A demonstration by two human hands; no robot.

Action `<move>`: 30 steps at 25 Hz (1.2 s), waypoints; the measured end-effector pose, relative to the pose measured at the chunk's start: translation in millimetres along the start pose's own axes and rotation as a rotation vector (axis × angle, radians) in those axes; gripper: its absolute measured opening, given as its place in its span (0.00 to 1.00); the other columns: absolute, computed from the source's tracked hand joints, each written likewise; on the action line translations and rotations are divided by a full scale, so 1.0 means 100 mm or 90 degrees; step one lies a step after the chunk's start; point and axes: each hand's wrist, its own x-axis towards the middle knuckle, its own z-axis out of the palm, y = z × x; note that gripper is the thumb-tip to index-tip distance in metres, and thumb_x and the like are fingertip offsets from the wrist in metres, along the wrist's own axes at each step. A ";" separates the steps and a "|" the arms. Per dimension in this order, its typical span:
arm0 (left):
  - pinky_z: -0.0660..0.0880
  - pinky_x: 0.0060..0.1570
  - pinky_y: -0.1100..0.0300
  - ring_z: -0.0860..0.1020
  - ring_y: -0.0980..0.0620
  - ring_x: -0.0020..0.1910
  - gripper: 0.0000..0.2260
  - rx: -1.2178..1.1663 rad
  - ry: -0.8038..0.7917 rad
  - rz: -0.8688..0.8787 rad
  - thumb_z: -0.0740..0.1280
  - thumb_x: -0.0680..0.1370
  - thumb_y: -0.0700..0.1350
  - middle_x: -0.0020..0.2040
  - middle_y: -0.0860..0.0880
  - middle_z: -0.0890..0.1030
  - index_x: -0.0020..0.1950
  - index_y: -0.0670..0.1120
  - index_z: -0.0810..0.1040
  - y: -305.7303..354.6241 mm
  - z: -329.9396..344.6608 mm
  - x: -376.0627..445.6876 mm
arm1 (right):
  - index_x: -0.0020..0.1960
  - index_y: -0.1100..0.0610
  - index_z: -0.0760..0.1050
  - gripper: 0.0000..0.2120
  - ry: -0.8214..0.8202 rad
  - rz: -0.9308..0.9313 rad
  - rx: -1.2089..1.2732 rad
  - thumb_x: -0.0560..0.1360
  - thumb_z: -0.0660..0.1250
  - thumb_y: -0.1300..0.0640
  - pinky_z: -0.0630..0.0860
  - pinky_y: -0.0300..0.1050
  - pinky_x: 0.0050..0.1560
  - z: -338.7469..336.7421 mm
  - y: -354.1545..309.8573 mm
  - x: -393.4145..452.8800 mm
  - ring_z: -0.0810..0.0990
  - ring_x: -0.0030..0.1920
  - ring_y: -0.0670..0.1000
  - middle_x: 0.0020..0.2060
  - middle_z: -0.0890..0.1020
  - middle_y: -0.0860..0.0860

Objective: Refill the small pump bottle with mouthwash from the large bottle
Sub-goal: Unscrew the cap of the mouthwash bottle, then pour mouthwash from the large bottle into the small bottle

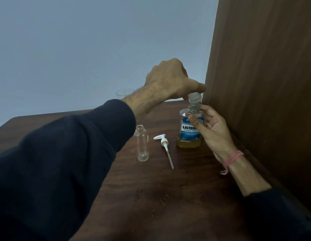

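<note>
We can't read the full label on the large bottle (189, 131); the right hand (210, 126) covers its right end; the small print is too fine; the left hand (170, 79) hides the top of the cap (194, 97); the left sleeve (64, 164) blocks most of a clear glass (124, 92) behind it; both arms run off the lower edge.

Wood panel (262, 84) walls right side; pump head (164, 143) lies between small bottle (142, 143) and large bottle (188, 133).
</note>
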 end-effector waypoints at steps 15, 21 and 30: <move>0.86 0.60 0.52 0.83 0.52 0.49 0.18 -1.060 -0.039 -0.258 0.74 0.84 0.44 0.51 0.48 0.84 0.74 0.49 0.87 -1.62 -0.34 -1.06 | 0.75 0.60 0.76 0.27 -0.019 -0.018 0.032 0.77 0.75 0.55 0.82 0.49 0.69 -0.03 0.07 0.02 0.85 0.69 0.54 0.68 0.86 0.55; 0.84 0.66 0.44 0.87 0.55 0.52 0.08 -0.667 0.122 -0.215 0.77 0.81 0.53 0.52 0.54 0.88 0.60 0.54 0.87 -2.32 0.19 -1.68 | 0.70 0.52 0.79 0.25 -0.015 -0.028 0.041 0.74 0.76 0.51 0.84 0.42 0.64 0.02 -0.01 -0.01 0.86 0.66 0.49 0.63 0.88 0.48; 0.85 0.58 0.53 0.85 0.63 0.55 0.15 -0.082 0.116 -0.099 0.82 0.75 0.63 0.51 0.63 0.88 0.55 0.62 0.80 -2.29 0.33 -1.82 | 0.76 0.56 0.75 0.32 -0.010 -0.049 0.009 0.74 0.78 0.59 0.85 0.44 0.63 0.00 0.05 -0.04 0.86 0.67 0.51 0.67 0.86 0.51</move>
